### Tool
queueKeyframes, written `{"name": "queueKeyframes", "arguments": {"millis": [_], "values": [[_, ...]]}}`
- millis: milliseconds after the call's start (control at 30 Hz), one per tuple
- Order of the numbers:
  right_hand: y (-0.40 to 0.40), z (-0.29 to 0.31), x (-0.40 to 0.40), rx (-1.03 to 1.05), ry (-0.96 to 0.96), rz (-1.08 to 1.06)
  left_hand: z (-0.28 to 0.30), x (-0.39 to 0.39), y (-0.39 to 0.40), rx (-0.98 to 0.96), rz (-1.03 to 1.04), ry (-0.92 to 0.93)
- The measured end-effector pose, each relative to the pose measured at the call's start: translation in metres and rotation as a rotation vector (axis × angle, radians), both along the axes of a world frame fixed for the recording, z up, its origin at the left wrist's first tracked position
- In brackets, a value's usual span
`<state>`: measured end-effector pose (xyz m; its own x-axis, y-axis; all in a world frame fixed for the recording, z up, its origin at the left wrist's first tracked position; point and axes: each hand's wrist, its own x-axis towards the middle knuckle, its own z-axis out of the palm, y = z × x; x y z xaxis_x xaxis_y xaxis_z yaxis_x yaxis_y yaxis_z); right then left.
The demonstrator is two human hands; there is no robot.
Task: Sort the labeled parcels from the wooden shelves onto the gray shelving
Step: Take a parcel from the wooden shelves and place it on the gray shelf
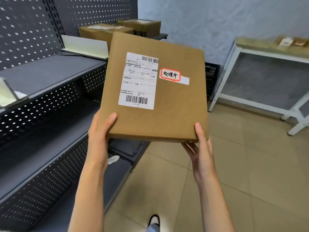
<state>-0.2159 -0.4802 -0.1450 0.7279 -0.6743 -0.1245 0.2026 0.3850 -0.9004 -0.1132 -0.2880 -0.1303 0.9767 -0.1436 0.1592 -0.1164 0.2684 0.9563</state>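
A flat brown cardboard parcel (175,106) fills the middle of the view, held in the air beside the gray shelving (50,71). It carries a white shipping label with barcodes and a small red-bordered sticker with handwritten characters. My left hand (98,136) grips its near left corner, thumb on top. My right hand (200,146) holds the near right corner, thumb on top and fingers underneath. Two more brown parcels (103,31) (142,25) rest on the gray shelving's upper shelf behind the held one.
White dividers (85,46) stand on the gray shelves at left. A wooden-topped shelf on a white frame (260,46) stands at right with small parcels (292,41) on it. A dark crate (212,77) sits against the wall. Beige floor tiles lie below.
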Motion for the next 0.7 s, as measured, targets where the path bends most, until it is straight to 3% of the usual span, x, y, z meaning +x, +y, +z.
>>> {"name": "queueKeyframes", "arguments": {"millis": [300, 700], "values": [[-0.108, 0.028, 0.129, -0.074, -0.019, -0.032, 0.024, 0.143, -0.114, -0.068, -0.019, -0.031], [-0.184, 0.024, 0.283, -0.072, -0.008, 0.129, 0.016, 0.250, -0.168, 0.031, 0.144, -0.089]]}}
